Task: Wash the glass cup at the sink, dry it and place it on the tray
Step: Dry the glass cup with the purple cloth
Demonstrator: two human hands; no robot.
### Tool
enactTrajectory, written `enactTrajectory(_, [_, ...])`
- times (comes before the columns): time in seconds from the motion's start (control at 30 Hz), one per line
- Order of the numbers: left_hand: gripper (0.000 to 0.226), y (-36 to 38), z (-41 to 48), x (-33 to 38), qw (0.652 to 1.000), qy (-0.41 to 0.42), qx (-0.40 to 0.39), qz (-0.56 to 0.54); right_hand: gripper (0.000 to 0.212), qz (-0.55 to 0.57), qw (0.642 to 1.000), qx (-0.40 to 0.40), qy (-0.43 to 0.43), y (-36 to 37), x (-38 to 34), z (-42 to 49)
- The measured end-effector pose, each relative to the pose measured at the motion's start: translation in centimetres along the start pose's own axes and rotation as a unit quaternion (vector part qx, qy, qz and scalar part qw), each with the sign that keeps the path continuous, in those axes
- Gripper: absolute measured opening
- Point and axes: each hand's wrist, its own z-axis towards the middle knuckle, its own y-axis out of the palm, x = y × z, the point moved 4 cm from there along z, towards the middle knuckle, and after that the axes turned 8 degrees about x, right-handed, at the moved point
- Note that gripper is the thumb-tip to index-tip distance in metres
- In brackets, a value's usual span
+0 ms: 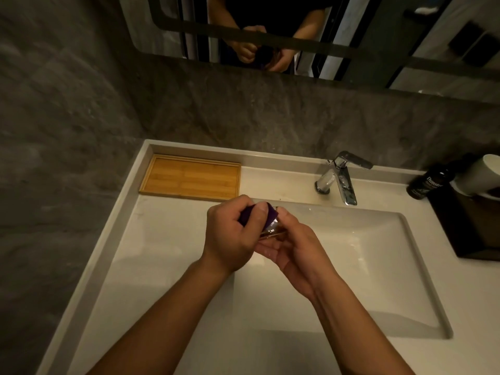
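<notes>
Over the left edge of the white sink (365,266) both my hands meet around a small glass cup (274,231). My right hand (295,247) cradles the cup from below and the side. My left hand (230,234) is closed on a purple cloth (266,213) and presses it onto and into the cup. Most of the glass is hidden by my fingers and the cloth. The bamboo tray (192,177) lies bare at the back left of the counter, apart from my hands.
A chrome faucet (341,180) stands at the back of the basin with no water running. At the right are a dark bottle (427,182), a white cup (479,177) and a dark box (470,228). A mirror (270,36) hangs above on the grey wall.
</notes>
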Motion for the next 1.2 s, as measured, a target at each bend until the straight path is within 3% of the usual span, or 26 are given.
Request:
enactTrajectory(0.2, [0.043, 0.5, -1.5, 0.8, 0.993, 0.021, 0.105, -0.057, 0.046, 0.123, 0.987, -0.038, 0.094, 0.4, 0.5, 0.2])
enactTrajectory(0.33, [0.024, 1.1, -0.7, 0.3, 0.997, -0.027, 0.043, -0.058, 0.041, 0.059, 0.997, -0.021, 0.050, -1.4, 0.0, 0.5])
enactTrajectory(0.47, [0.026, 2.3, 0.2, 0.7, 0.999, -0.034, -0.002, -0.001, 0.040, 0.002, 1.000, 0.006, 0.001, -1.9, -0.4, 0.3])
enactTrajectory(0.6, [0.030, 2.7, -0.7, 0.3, 0.996, -0.051, 0.057, -0.034, 0.036, 0.066, 0.997, 0.023, 0.031, -1.6, 0.0, 0.2])
enactTrajectory(0.7, [0.022, 2.9, -1.9, -0.1, 0.986, -0.088, 0.103, -0.098, 0.045, 0.128, 0.988, 0.015, 0.089, -1.8, 0.8, 0.3])
enactTrajectory(0.87, [0.025, 3.7, -1.6, -0.8, 0.988, -0.138, 0.016, -0.065, 0.049, 0.014, 0.997, 0.038, 0.058, -3.8, 0.6, 0.5])
enactTrajectory(0.97, [0.024, 4.2, -1.3, -1.1, 0.991, -0.129, -0.019, -0.027, 0.044, 0.012, 0.997, 0.044, 0.066, -4.2, 0.9, 0.5])
enactTrajectory(1.2, [0.032, 3.9, -3.3, -1.3, 0.977, -0.165, 0.102, -0.094, 0.050, 0.093, 0.984, 0.042, 0.144, -2.9, 2.2, 0.0])
